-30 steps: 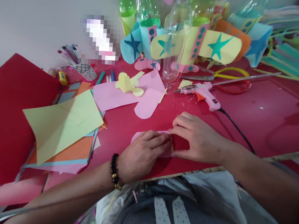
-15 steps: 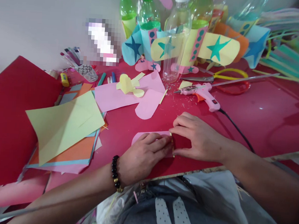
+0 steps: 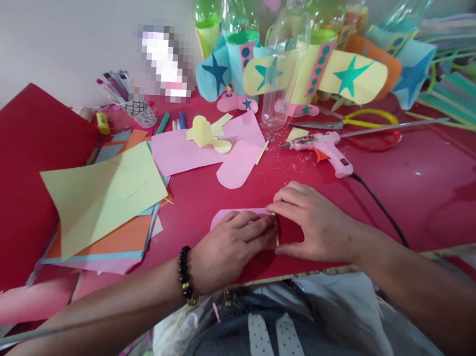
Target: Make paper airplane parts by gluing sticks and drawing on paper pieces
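Left hand [image 3: 225, 251] flat, fingers together, pinning pink paper [image 3: 219, 217] — right hand [image 3: 318, 220] spread wide, seemingly steadying yellow strip [image 3: 277, 232] beside left fingertips.

Red tbl [image 3: 434, 198] — glue gun [image 3: 324, 147], scissors [image 3: 325, 125], clear btl [image 3: 275, 108] & pink ppr [image 3: 219, 217] on it.

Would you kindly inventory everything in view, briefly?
rounded paper: one, pink, front
narrow strip: one, yellow, front
glue gun: one, pink, right
scissors: one, yellow and red handles, right
cutouts: several, pink and yellow, centre
sheet pile: one, multicoloured, left
panel: one, red, left
cup: one, black and white, back left
markers: several, mixed colours, back
bottles: several, green and clear, back
strip bundle: one, mostly teal, back right
table: one, red, centre
left hand: one, on rounded paper
right hand: one, at narrow strip
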### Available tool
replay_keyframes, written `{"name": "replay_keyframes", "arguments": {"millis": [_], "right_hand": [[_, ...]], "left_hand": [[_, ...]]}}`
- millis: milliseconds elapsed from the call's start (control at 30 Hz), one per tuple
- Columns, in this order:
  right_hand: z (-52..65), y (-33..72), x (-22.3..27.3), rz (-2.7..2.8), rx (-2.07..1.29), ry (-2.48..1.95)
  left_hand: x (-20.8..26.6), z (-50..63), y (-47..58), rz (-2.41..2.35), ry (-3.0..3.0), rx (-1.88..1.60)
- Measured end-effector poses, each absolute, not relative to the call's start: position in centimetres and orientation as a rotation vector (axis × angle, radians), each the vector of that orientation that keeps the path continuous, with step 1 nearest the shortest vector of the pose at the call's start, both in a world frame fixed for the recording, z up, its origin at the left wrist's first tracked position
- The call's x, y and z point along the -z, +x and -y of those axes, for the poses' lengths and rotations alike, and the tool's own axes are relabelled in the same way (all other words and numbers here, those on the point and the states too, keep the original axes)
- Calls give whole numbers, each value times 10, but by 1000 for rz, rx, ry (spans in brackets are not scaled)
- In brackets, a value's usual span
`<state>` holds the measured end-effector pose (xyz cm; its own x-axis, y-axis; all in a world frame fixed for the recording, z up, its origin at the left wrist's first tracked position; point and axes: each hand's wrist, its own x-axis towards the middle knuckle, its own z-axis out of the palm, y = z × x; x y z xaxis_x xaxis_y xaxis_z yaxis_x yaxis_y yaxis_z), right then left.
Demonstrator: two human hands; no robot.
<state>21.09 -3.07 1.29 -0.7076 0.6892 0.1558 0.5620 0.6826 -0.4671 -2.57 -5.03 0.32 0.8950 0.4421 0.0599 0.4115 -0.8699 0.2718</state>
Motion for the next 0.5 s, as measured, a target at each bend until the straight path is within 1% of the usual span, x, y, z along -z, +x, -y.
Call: {"name": "replay_keyframes", "arguments": {"millis": [333, 500], "right_hand": [[28, 214, -11, 2507, -596, -967], [24, 216, -14, 2399, -595, -1010]], "left_hand": [[-5, 49, -24, -652, 2820, -191], [-4, 48, -23, -633, 2865, -307]]}}
